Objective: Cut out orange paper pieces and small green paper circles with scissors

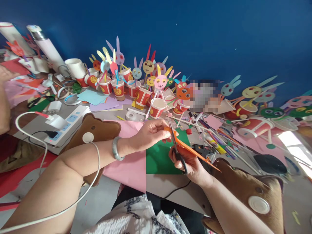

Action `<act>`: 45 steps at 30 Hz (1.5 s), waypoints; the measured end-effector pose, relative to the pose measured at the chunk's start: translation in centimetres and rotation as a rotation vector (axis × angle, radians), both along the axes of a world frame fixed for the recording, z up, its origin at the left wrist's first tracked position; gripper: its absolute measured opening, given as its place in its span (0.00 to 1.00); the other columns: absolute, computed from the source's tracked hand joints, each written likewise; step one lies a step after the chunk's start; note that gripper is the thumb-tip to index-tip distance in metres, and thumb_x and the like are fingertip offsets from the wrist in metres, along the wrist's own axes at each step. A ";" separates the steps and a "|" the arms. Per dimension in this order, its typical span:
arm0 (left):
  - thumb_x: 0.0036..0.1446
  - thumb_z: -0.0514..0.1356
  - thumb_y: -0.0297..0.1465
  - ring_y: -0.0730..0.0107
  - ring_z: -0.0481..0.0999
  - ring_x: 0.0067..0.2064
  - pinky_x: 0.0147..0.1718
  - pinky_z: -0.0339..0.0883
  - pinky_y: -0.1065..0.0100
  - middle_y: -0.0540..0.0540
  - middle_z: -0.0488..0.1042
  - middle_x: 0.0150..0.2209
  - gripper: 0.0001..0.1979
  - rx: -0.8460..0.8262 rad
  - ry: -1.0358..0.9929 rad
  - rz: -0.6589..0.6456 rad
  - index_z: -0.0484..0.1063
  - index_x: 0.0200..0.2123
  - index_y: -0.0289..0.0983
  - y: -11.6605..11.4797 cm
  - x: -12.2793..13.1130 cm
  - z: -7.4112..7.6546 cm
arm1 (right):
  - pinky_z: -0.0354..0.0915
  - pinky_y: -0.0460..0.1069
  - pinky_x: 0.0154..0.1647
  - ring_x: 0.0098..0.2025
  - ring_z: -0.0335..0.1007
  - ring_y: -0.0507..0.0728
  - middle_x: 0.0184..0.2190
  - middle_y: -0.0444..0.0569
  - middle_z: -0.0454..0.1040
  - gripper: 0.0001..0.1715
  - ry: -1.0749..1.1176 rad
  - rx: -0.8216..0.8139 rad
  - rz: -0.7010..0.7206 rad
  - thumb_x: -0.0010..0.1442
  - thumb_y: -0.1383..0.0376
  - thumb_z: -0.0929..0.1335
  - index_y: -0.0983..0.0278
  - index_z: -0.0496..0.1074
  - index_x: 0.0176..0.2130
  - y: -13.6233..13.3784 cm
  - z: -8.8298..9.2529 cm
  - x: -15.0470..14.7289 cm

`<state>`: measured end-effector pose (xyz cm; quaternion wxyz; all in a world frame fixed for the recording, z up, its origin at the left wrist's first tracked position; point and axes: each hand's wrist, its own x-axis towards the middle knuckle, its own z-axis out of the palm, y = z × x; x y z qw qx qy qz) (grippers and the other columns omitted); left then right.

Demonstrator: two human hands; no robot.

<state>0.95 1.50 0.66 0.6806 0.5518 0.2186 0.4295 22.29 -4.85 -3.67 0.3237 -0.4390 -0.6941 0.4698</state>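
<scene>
My right hand [188, 165] grips black-handled scissors [179, 156], their blades pointing up and away from me. Between the fingers of my left hand [156, 133] is the near end of an orange paper sheet [195, 152], which passes beside the blades and trails off to the right over my right hand. Whether the blades are fully closed I cannot tell. Both hands are close together above a green paper sheet [161, 159], which lies beside a pink sheet [129, 169]. A jade-like bangle [117, 149] circles my left wrist.
Paper cups with rabbit-faced figures [158, 107] line the blue wall. A power strip [70, 125] and brown cushion [97, 130] lie left; a white cable [97, 162] crosses my left arm. Another cushion [246, 188] and a glue stick [215, 145] lie right. Another person's hand [6, 73] shows far left.
</scene>
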 end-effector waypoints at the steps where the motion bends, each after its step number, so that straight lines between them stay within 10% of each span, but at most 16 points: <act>1: 0.54 0.63 0.30 0.72 0.76 0.33 0.36 0.69 0.67 0.46 0.78 0.32 0.06 -0.005 -0.007 0.006 0.68 0.30 0.35 0.0 0.0 -0.1 | 0.67 0.50 0.29 0.30 0.65 0.57 0.28 0.47 0.68 0.29 0.004 -0.017 0.016 0.56 0.38 0.68 0.60 0.70 0.33 0.0 0.0 -0.1; 12: 0.51 0.65 0.30 0.72 0.77 0.31 0.38 0.71 0.66 0.49 0.75 0.27 0.07 -0.187 0.004 0.103 0.70 0.28 0.34 0.9 0.5 -0.5 | 0.61 0.50 0.28 0.26 0.60 0.54 0.24 0.45 0.65 0.32 0.142 -0.048 -0.015 0.58 0.37 0.66 0.62 0.64 0.25 0.4 0.9 -1.1; 18: 0.47 0.66 0.27 0.69 0.78 0.40 0.47 0.70 0.62 0.47 0.76 0.35 0.08 -0.525 -0.037 0.163 0.70 0.31 0.34 2.4 0.7 -1.4 | 0.73 0.57 0.42 0.48 0.73 0.65 0.42 0.56 0.75 0.29 0.402 0.079 -0.540 0.61 0.39 0.63 0.58 0.60 0.26 2.4 0.6 -0.8; 27: 0.49 0.65 0.32 0.73 0.73 0.33 0.37 0.66 0.68 0.49 0.73 0.28 0.09 -0.240 0.250 -0.055 0.72 0.28 0.32 1.2 0.3 -1.5 | 0.68 0.50 0.32 0.29 0.70 0.55 0.30 0.47 0.78 0.16 0.168 -0.013 -0.388 0.53 0.52 0.76 0.61 0.76 0.33 1.0 0.5 -1.3; 35: 0.49 0.64 0.34 0.78 0.59 0.25 0.26 0.51 0.71 0.55 0.62 0.21 0.12 0.042 0.591 -0.180 0.66 0.22 0.34 0.0 0.6 -2.8 | 0.66 0.48 0.32 0.31 0.71 0.54 0.32 0.46 0.78 0.18 0.170 0.032 -0.376 0.50 0.59 0.78 0.62 0.68 0.22 0.6 1.1 -1.9; 45: 0.52 0.63 0.33 0.76 0.64 0.27 0.27 0.57 0.72 0.52 0.69 0.23 0.10 0.115 0.591 -0.191 0.71 0.25 0.33 -0.4 0.8 -3.0 | 0.65 0.47 0.27 0.26 0.67 0.52 0.26 0.44 0.75 0.17 0.207 -0.025 -0.418 0.46 0.59 0.78 0.62 0.69 0.23 0.5 1.1 -2.3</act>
